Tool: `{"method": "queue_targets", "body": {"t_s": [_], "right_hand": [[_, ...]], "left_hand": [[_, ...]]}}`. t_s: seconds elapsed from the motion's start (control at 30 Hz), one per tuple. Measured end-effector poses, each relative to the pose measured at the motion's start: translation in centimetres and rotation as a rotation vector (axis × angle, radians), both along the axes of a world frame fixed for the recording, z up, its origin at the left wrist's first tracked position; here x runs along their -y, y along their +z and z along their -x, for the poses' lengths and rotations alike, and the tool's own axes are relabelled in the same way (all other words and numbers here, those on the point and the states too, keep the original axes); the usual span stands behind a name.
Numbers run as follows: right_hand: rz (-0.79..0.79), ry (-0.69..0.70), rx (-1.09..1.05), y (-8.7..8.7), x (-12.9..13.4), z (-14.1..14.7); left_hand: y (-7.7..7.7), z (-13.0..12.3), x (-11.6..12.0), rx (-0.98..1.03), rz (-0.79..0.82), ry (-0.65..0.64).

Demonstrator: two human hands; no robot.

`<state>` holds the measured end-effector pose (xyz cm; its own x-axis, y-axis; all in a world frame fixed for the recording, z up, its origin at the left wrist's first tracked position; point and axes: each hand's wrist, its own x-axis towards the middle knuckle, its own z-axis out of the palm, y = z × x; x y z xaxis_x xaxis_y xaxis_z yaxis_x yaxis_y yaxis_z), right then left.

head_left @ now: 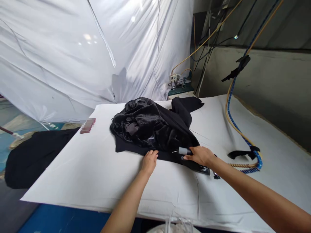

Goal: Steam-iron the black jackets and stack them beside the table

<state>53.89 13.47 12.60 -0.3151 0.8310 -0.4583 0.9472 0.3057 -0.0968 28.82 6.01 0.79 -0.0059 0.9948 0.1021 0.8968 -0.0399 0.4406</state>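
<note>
A black jacket (pixel 155 126) with a shiny plush lining lies rumpled on the white-covered table, one sleeve stretched toward the back right. A small label with pale lettering (pixel 150 138) shows on the lining. My left hand (pixel 150 160) rests its fingertips on the jacket's near edge, fingers side by side and laid over the cloth; the thumb is hidden. My right hand (pixel 200 156) is wrapped round the handle of a steam iron (pixel 183 150), dark with a grey front part. The iron is over the jacket's near right edge, and its dark body blends into the cloth.
A blue and tan hose and cord (pixel 229 103) hang from above and loop down onto the table (pixel 68 174) by my right forearm. Dark cloth (pixel 36 158) hangs at the left. A small blurred reddish item (pixel 87 125) lies near the left edge. White sheeting (pixel 73 48) hangs behind.
</note>
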Motion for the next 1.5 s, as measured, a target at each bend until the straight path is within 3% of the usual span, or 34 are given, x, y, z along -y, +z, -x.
{"method": "queue_targets", "body": {"t_s": [0.1, 0.2, 0.3, 0.4, 0.53, 0.77, 0.9, 1.0, 1.2, 1.4, 1.5], "right_hand": [[0.01, -0.002, 0.016, -0.9, 0.1, -0.3], [-0.003, -0.028, 0.034, -1.0, -0.1, 0.1], [-0.026, 0.004, 0.04, -1.0, -0.3, 0.8], [-0.043, 0.103, 0.031, -1.1, -0.4, 1.5], [-0.08, 0.183, 0.035, -1.3, -0.4, 2.5], [-0.119, 0.103, 0.053, -1.6, -1.2, 5.8], [-0.104, 0.157, 0.039, -1.5, -1.1, 6.4], [-0.079, 0.235, 0.023, -1.3, -0.8, 6.6], [-0.094, 0.111, 0.028, -1.0, -0.9, 8.3], [-0.103, 0.237, 0.007, -1.3, -0.6, 9.9], [-0.128, 0.208, 0.005, -1.5, -0.4, 10.9]], "left_hand": [[0.1, 0.6, -0.4, -0.121, 0.079, 0.02], [0.5, 1.2, -0.5, -0.17, 0.112, 0.121], [0.8, 2.8, -0.4, -0.153, 0.062, 0.167], [1.0, 5.0, -0.5, -0.129, -0.007, 0.116], [1.2, 7.0, -1.0, -0.139, 0.071, 0.059], [1.3, 7.4, -1.9, -0.086, 0.202, 0.148], [1.1, 9.4, -1.5, 0.038, 0.097, 0.171], [0.7, 12.2, -0.8, 0.029, 0.019, 0.246], [0.4, 16.4, -0.7, -0.06, 0.174, 0.425], [0.9, 19.8, -2.1, 0.004, 0.251, 0.814], [0.8, 20.7, -2.8, 0.079, 0.285, 0.752]]}}
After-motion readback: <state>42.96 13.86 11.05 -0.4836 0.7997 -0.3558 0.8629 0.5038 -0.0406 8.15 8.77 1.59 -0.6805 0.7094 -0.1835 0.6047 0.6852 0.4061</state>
